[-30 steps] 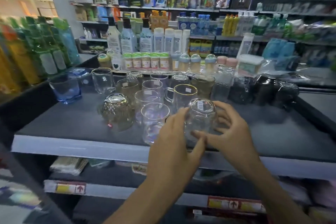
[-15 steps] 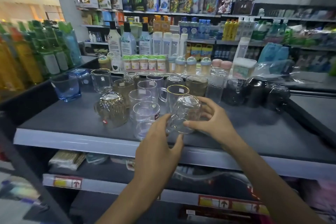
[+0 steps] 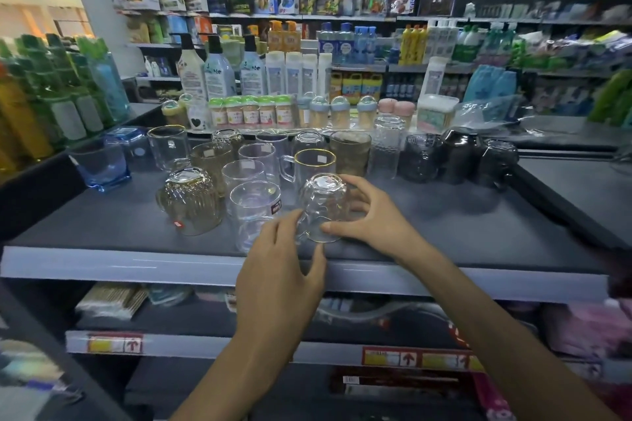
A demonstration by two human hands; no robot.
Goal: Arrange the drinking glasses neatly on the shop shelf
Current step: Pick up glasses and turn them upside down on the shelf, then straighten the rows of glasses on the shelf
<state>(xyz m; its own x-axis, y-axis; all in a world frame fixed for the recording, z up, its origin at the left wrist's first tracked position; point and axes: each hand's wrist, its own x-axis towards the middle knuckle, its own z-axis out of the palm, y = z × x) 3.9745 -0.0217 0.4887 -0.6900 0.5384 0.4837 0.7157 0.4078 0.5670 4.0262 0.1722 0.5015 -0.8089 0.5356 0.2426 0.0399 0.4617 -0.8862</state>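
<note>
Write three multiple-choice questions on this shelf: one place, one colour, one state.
1. Where do the blue glasses stand on the shelf? A) far left B) far right C) middle
2. What colour is the rim of the mug behind the clear glass? A) red B) gold C) green
3. How does the clear glass held by the right hand stand? A) upright B) on its side C) upside down
1 A, beside the left edge; 2 B, a gold line rings its mouth; 3 C, its base faces up.
</note>
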